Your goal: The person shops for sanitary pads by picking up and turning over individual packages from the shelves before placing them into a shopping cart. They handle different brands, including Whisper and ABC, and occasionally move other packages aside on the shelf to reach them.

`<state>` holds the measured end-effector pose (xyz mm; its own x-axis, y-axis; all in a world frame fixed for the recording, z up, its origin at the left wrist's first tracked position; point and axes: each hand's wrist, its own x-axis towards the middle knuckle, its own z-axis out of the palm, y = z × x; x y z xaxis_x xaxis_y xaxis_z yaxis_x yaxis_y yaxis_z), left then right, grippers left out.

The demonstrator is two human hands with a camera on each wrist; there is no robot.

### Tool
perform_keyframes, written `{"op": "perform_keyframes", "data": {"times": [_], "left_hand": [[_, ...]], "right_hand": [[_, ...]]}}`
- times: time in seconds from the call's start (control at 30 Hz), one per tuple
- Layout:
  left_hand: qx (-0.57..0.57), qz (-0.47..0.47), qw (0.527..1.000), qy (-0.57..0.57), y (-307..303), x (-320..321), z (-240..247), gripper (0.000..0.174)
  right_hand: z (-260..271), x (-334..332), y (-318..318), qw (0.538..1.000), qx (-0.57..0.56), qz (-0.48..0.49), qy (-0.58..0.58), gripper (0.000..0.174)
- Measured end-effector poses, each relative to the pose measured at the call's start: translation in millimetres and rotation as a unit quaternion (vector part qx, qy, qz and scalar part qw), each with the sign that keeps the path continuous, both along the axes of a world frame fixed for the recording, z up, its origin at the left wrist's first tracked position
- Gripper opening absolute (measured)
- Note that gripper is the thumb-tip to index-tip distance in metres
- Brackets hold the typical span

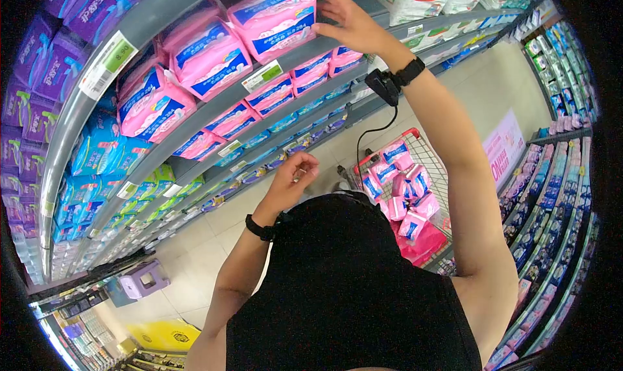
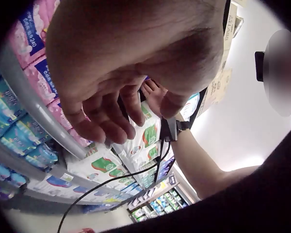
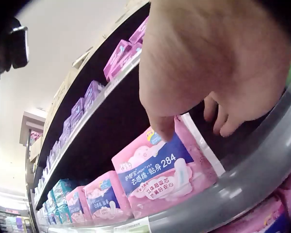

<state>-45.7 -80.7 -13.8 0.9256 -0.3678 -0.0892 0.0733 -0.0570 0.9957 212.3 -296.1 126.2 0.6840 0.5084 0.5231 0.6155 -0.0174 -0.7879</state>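
Note:
My right hand [image 1: 355,25] is at the right end of a pink sanitary pad pack [image 1: 274,19] on the upper shelf. In the right wrist view its thumb lies over the top front of that same pack [image 3: 160,170], and the other fingers reach down beyond its right side, apart from the thumb. Loosely curled with nothing in it, my left hand [image 1: 295,179] hangs in front of the lower shelves. The left wrist view shows its fingers [image 2: 109,116] bent downward. More pink packs [image 1: 207,57] stand left of the one by my right hand.
Below and behind my arms stands a shopping cart [image 1: 415,135] with several pink packs [image 1: 413,183] in it. A grey shelf edge [image 1: 259,79] with price tags runs beneath the packs. A black cable [image 1: 361,140] hangs from the right wrist. Another shelf unit [image 1: 551,241] is at right.

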Motion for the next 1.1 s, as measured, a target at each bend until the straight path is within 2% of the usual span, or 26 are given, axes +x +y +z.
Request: {"op": "perform_keyframes", "data": {"times": [0.07, 0.1, 0.2, 0.3, 0.4, 0.5, 0.67, 0.73, 0.77, 0.8, 0.87, 0.97, 1.07, 1.1], "left_hand": [[0.001, 0.000, 1.000, 0.002, -2.0, -0.1, -1.5, 0.016], [0.003, -0.002, 1.000, -0.001, -3.3, 1.1, -1.7, 0.016], [-0.002, 0.001, 1.000, -0.002, -8.6, 3.2, -6.1, 0.016], [-0.020, -0.002, 1.000, 0.018, -15.2, 5.8, -10.4, 0.017], [-0.029, -0.020, 0.999, 0.037, -22.0, 8.7, -16.9, 0.017], [-0.017, -0.044, 0.997, 0.059, -32.8, 12.9, -16.9, 0.016], [0.034, -0.105, 0.991, 0.075, -54.0, 26.8, -17.5, 0.016], [0.055, -0.119, 0.987, 0.088, -63.8, 32.9, -11.3, 0.016], [0.065, -0.126, 0.985, 0.094, -69.1, 35.6, -9.5, 0.016], [0.064, -0.129, 0.985, 0.099, -72.6, 38.4, -11.1, 0.017], [0.060, -0.132, 0.983, 0.108, -78.1, 43.2, -14.7, 0.019], [0.090, -0.146, 0.978, 0.116, -87.4, 49.2, -12.4, 0.019], [0.093, -0.145, 0.977, 0.126, -95.6, 50.5, -14.1, 0.019], [0.115, -0.161, 0.972, 0.127, -96.1, 51.3, -14.5, 0.017]], "right_hand": [[6.2, -13.7, -15.7, 0.995, 0.041, -0.033, 0.091, 0.085], [-2.5, -12.3, -25.2, 0.992, 0.079, -0.036, 0.096, 0.081], [-44.9, 0.8, -69.8, 0.981, 0.128, -0.144, 0.017, 0.073], [-87.1, -11.1, -123.5, 0.950, 0.185, -0.218, 0.127, 0.053], [-133.5, -32.1, -175.6, 0.918, 0.230, -0.230, 0.226, 0.032], [-172.9, -66.4, -227.9, 0.925, 0.137, -0.231, 0.267, 0.016], [-238.4, -123.4, -282.0, 0.871, 0.095, -0.282, 0.391, 0.017], [-284.0, -140.2, -302.2, 0.841, 0.076, -0.300, 0.444, 0.016], [-309.4, -147.9, -312.7, 0.841, 0.046, -0.295, 0.451, 0.019], [-338.3, -153.4, -323.2, 0.819, 0.008, -0.306, 0.485, 0.028], [-371.1, -170.9, -319.1, 0.756, -0.018, -0.402, 0.517, 0.047], [-467.8, -186.6, -335.1, 0.694, -0.279, -0.533, 0.395, 0.056], [-473.0, -199.8, -323.5, 0.704, -0.264, -0.504, 0.426, 0.061], [-477.9, -201.0, -320.2, 0.728, -0.246, -0.494, 0.408, 0.058]]}}
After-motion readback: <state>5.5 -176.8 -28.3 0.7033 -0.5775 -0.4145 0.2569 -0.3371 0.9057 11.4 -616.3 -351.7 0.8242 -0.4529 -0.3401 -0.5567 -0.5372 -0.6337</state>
